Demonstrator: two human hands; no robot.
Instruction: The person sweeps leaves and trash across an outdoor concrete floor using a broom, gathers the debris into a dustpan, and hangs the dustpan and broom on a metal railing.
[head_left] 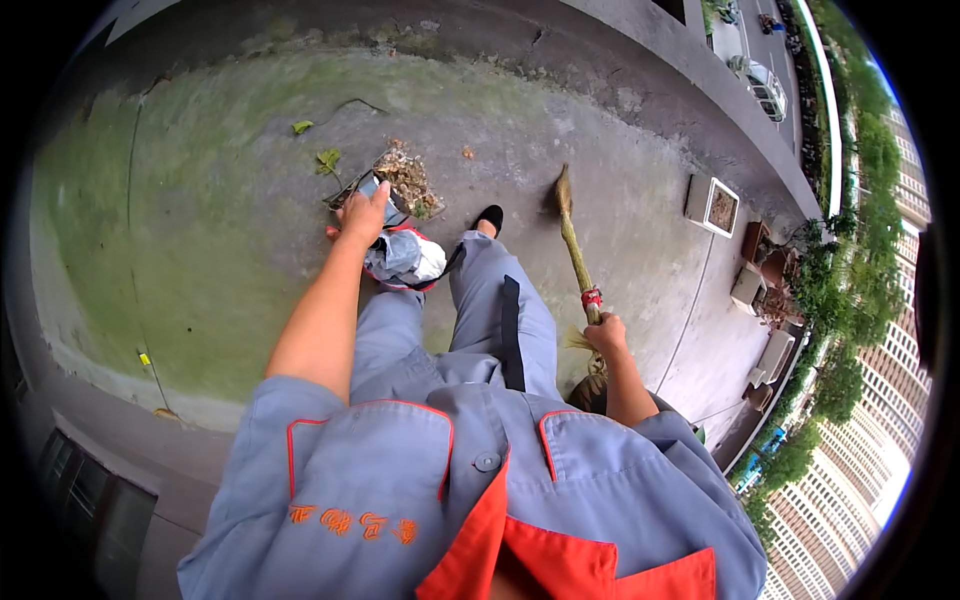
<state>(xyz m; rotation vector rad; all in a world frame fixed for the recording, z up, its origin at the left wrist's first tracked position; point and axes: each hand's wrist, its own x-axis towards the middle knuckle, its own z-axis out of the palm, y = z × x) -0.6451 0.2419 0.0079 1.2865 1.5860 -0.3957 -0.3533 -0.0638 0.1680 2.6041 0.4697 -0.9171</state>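
My left hand (365, 213) is closed on a grey dustpan (389, 207), which its fingers partly hide. A heap of dry leaves and debris (405, 178) lies at the dustpan's far side. Just below that hand, by my leg, is a bunched white and grey bag (408, 258) with red trim. In my right hand (606, 334) is a straw broom (572, 238), gripped by its handle near a red band (591, 298). The broom's narrow tip is at the concrete floor, off to the right of my shoe (490, 216).
Green leaves (327, 160) and a thin stem lie beyond the dustpan. A white-framed box (713, 206) and several planters (765, 255) line the right side. A low wall (650, 75) bounds the far edge, with a street and car (760, 88) beyond it.
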